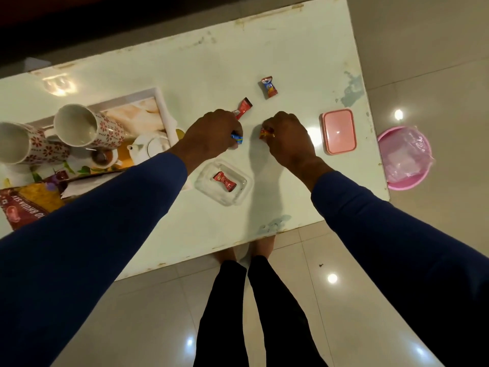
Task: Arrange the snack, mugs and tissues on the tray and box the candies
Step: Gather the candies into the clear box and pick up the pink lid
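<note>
A clear plastic box [239,198] sits near the table's front with one red candy [224,180] inside. Just behind it, my left hand [211,135] is closed around a blue-wrapped candy [237,139]. My right hand [287,139] grips a red and yellow candy [265,133]. Two more candies lie loose behind the hands, a red one [244,107] and a blue and red one [269,88]. On the printed tray [158,102] at the left stand two flowered mugs [87,127], [23,147], with a red snack packet [23,202] and white tissues [79,188] at its front.
The pink box lid [339,131] lies flat near the table's right edge. A pink bin [404,157] lined with plastic stands on the tiled floor to the right. My legs and feet are at the table's front edge [211,254].
</note>
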